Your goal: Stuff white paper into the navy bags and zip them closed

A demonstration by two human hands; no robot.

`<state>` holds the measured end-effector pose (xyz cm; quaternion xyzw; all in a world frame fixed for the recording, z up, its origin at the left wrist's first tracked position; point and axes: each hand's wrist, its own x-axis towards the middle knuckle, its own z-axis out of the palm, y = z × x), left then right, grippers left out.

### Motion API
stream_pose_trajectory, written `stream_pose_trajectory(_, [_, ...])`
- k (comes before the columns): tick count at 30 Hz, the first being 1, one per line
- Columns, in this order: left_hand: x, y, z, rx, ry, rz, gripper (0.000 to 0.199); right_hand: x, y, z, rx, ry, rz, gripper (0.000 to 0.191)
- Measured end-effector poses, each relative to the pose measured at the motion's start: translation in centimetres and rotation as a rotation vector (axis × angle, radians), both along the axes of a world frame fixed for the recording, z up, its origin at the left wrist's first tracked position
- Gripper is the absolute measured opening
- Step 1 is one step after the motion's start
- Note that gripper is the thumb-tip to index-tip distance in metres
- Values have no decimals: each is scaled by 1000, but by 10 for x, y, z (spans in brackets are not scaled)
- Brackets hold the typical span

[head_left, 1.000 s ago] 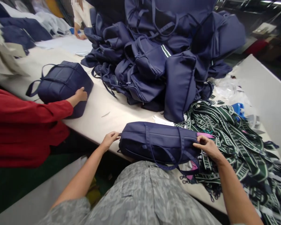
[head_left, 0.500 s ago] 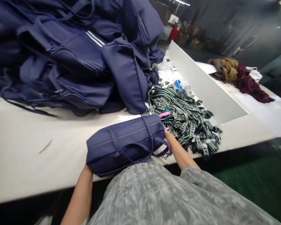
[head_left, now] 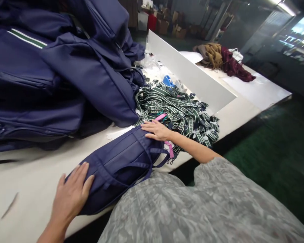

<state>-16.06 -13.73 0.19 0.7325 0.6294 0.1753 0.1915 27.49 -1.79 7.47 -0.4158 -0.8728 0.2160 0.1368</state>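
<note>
A: Hands status?

B: Both flat and spread, nothing clamped. Left hand (head_left: 72,194) lies palm-down on the near end of the navy bag (head_left: 119,165). Right hand (head_left: 157,130) is pressed on its far end, fingers splayed.

A: Where's the bag?

B: Lying on its side at the front edge of the bench (head_left: 35,175), running diagonally, right against the person's grey patterned top (head_left: 192,209). Its carry straps (head_left: 152,160) loop loose over the near side, and a pink tag (head_left: 169,150) hangs at the right end.

A: How will it handle?

B: My read: soft woven fabric, light, floppy, dents under a palm. Not fragile, not slippery. Best hold is either the two ends, as the hands sit now, or the straps; grabbed mid-panel, it would sag.

A: Around it?

B: Just past the right hand is a tangled heap of green lettered webbing (head_left: 174,111), touching the bag's end. Behind, a big pile of navy bags (head_left: 66,71), one with a green-and-white stripe. Further right, a white board (head_left: 190,76) stands on edge, with brown and maroon cloth (head_left: 225,60) beyond it. Green floor (head_left: 273,152) below.
</note>
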Motion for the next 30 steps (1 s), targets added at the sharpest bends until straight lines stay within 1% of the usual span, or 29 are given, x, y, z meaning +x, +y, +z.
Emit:
stream_pose_trajectory(2, [13, 1, -7, -1, 97, -108, 76, 3, -9, -10, -2, -110, 62, 53])
stream_pose_trajectory(3, [15, 1, -7, -28, 122, -128, 75, 6, -12, -10, -1, -138, 72, 53])
stream_pose_trajectory(4, [15, 3, -4, -62, 139, -127, 75, 8, -14, -7, 1, -154, 73, 53])
stream_pose_trajectory(5, [14, 5, 3, -92, 149, -111, 75, 8, -14, 0, 8, -158, 66, 54])
stream_pose_trajectory(7, [16, 11, 26, -86, 147, -59, 76, 2, -13, 18, 58, -121, 35, 58])
stream_pose_trajectory(9, [29, 20, 48, 31, 128, -9, 74, -14, -12, 31, 139, -35, -1, 64])
stream_pose_trajectory(10, [38, 25, 56, 107, 123, 9, 73, -24, -13, 32, 168, 7, -10, 66])
stream_pose_trajectory(11, [50, 29, 58, 165, 124, 8, 71, -33, -15, 28, 176, 38, -9, 68])
stream_pose_trajectory(12, [61, 32, 55, 192, 131, -2, 71, -41, -19, 20, 160, 51, 4, 70])
stream_pose_trajectory(13, [71, 34, 48, 183, 144, -25, 71, -47, -23, 9, 128, 47, 25, 70])
stream_pose_trajectory(14, [79, 34, 37, 142, 160, -68, 71, -50, -28, -3, 91, 37, 46, 70])
stream_pose_trajectory(16, [85, 32, 13, 52, 207, -91, 73, -47, -37, -22, 30, 21, 70, 67])
stream_pose_trajectory(17, [83, 32, 2, 24, 229, -90, 73, -43, -40, -28, 13, 19, 75, 65])
stream_pose_trajectory(18, [79, 31, -4, 6, 242, -77, 73, -38, -41, -30, 7, 24, 79, 65])
stream_pose_trajectory(19, [74, 32, -6, 2, 246, -64, 72, -33, -42, -29, 11, 36, 77, 64])
stream_pose_trajectory(20, [70, 33, -4, 11, 233, -46, 71, -30, -41, -26, 21, 51, 69, 64])
stream_pose_trajectory(21, [66, 35, 2, 22, 204, -20, 69, -27, -40, -23, 35, 66, 51, 64])
stream_pose_trajectory(23, [66, 42, 20, 16, 101, 66, 66, -27, -38, -20, 57, 90, -23, 63])
stream_pose_trajectory(25, [77, 54, 40, -45, -28, 148, 63, -30, -38, -24, 51, 78, -97, 60])
stream_pose_trajectory(26, [86, 62, 47, -89, -79, 158, 62, -32, -41, -26, 45, 69, -113, 57])
stream_pose_trajectory(28, [106, 80, 54, -152, -134, 109, 62, -32, -50, -31, 50, 84, -124, 50])
stream_pose_trajectory(29, [115, 89, 53, -172, -146, 63, 62, -30, -58, -33, 64, 122, -147, 47])
stream_pose_trajectory(30, [123, 100, 49, -191, -158, 22, 63, -26, -67, -36, 82, 184, -202, 45])
